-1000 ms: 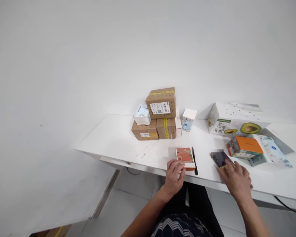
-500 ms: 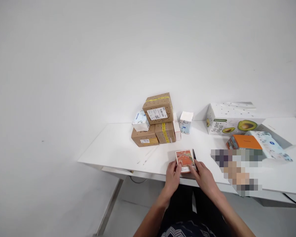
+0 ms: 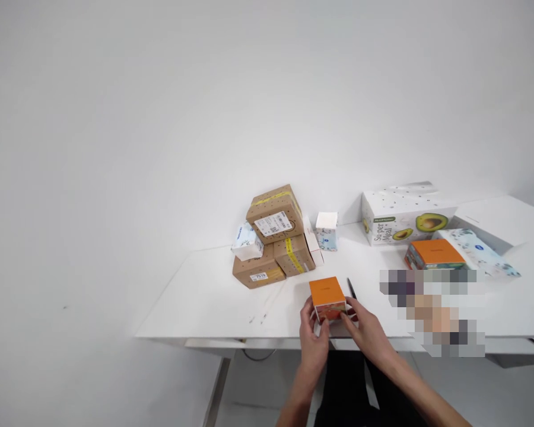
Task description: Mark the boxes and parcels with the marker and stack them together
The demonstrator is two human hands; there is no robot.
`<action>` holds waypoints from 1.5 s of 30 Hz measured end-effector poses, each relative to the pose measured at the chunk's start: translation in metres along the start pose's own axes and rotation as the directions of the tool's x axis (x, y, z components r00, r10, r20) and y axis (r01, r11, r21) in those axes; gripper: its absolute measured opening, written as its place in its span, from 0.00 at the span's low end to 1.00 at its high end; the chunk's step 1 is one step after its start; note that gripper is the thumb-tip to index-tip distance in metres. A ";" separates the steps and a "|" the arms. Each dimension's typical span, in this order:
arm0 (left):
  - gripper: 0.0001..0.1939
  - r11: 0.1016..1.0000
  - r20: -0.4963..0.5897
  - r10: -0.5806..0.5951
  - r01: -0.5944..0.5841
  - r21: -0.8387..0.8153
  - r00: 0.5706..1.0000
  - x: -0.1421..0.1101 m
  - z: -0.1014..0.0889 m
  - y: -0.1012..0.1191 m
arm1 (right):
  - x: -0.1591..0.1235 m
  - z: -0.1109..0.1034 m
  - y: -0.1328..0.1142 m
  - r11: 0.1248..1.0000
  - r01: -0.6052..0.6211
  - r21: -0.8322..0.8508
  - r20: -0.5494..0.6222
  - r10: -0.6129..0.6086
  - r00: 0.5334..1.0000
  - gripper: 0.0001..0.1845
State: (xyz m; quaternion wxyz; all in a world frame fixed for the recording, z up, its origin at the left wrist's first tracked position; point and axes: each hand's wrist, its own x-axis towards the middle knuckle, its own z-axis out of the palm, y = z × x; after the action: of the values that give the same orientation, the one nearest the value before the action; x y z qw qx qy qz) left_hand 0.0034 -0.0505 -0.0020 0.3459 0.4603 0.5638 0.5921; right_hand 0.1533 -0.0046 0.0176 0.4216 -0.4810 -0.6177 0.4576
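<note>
A small orange box (image 3: 327,292) is between my two hands at the front edge of the white table. Its plain orange face is up and a printed red side faces me. My left hand (image 3: 314,338) grips its left side, thumb on the near face. From the right, my right hand (image 3: 365,330) holds the box by its near right corner. Just beyond my right hand lies a thin black pen (image 3: 351,288), partly hidden by the hand and box.
Brown cartons (image 3: 273,216) are stacked at the back with a white tissue pack (image 3: 247,241). A small blue-white pack (image 3: 327,230) stands beside them. To the right are an avocado-printed box (image 3: 403,224), another orange box (image 3: 436,252) and a floral pack (image 3: 480,252). A blurred patch covers the table's right front.
My right hand left the phone at the right and joined the left on the box. The box has been tipped, so its orange face now points up instead of the picture. The view has turned.
</note>
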 end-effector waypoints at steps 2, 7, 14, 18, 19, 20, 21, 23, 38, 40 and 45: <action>0.27 0.997 0.019 0.058 -0.059 0.042 0.998 0.014 0.011 0.009 | 0.009 -0.008 -0.004 0.999 0.034 -0.035 -0.042 -0.035 0.999 0.20; 0.24 0.957 0.087 0.220 -0.232 0.175 0.972 0.069 0.051 0.018 | 0.061 -0.034 -0.002 0.986 0.100 -0.136 -0.167 -0.122 0.978 0.21; 0.34 0.950 0.090 0.043 -0.069 0.305 0.995 0.104 0.071 -0.016 | 0.129 -0.033 0.028 0.987 0.123 -0.108 -0.152 -0.138 0.979 0.17; 0.36 0.985 0.085 -0.015 0.000 0.175 0.996 0.099 0.067 -0.035 | 0.142 -0.022 0.044 0.990 0.091 -0.107 -0.125 -0.104 0.987 0.19; 0.36 0.989 0.096 -0.025 0.011 0.145 0.995 0.099 0.067 -0.038 | 0.145 -0.020 0.046 0.991 0.074 -0.113 -0.132 -0.089 0.987 0.21; 0.36 0.992 0.105 -0.032 0.019 0.121 0.994 0.101 0.067 -0.040 | 0.148 -0.018 0.048 0.991 0.059 -0.118 -0.139 -0.075 0.987 0.23; 0.36 0.994 0.110 -0.036 0.025 0.103 0.993 0.103 0.067 -0.042 | 0.153 -0.018 0.049 0.991 0.048 -0.122 -0.142 -0.065 0.988 0.25; 0.35 0.995 0.104 -0.035 0.025 0.093 0.994 0.106 0.068 -0.045 | 0.163 -0.017 0.048 0.991 0.045 -0.126 -0.131 -0.061 0.989 0.31; 0.19 0.989 -0.022 0.088 -0.085 0.123 0.996 0.104 0.057 -0.053 | 0.205 -0.014 0.013 0.963 0.157 -0.218 -0.061 -0.174 0.983 0.42; 0.19 0.988 -0.012 0.092 -0.090 0.128 0.996 0.105 0.056 -0.055 | 0.180 -0.033 0.006 0.947 0.140 -0.290 -0.139 -0.186 0.973 0.38; 0.15 0.983 0.004 0.113 -0.112 0.146 0.994 0.107 0.056 -0.055 | 0.111 -0.112 -0.004 0.816 -0.050 -0.575 -0.438 -0.256 0.862 0.26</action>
State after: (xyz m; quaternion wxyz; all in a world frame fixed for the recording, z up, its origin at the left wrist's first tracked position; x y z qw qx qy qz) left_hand 0.0135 0.0756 -0.0432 0.2761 0.5141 0.5795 0.5688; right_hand 0.2396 0.1213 0.0555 0.4279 -0.6499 -0.6218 0.0889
